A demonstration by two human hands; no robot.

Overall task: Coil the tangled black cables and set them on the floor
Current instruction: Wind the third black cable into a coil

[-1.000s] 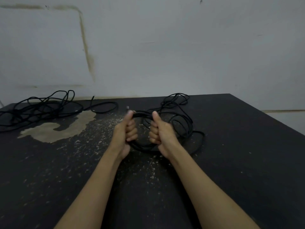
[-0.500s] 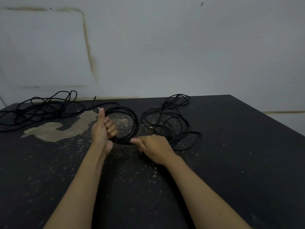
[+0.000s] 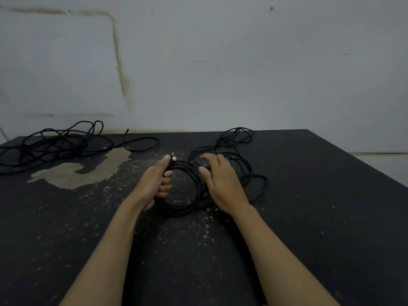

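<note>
From the head camera, we see two bare forearms reach across a scuffed black table (image 3: 309, 217) set against a stained pale wall (image 3: 220, 62). The left hand (image 3: 154, 184) grips the near-left side of a coiled black cable (image 3: 187, 208), fingers curled round the gathered loops and thumb laid along them, with the cable's light metal plug (image 3: 174, 158) poking out just past the thumb tip. The right hand (image 3: 223, 184) lies over the coil's right side, its fingers only loosely bent and spread; we cannot tell whether they clasp any strand or merely rest on it. The coil sits low at the table surface between the two hands, near the table's middle. Just beyond the right hand, toward the far edge of the table, a loose tangle of black cable (image 3: 238, 146) sprawls, its strands running under that hand and joining the coil. At the table's far-left corner lies a second tangled black cable (image 3: 57, 144), well apart from both hands, one end trailing toward the centre. Beside it a worn pale patch (image 3: 84, 171) shows through the table's dark finish, with pale flecks scattered toward the hands
</note>
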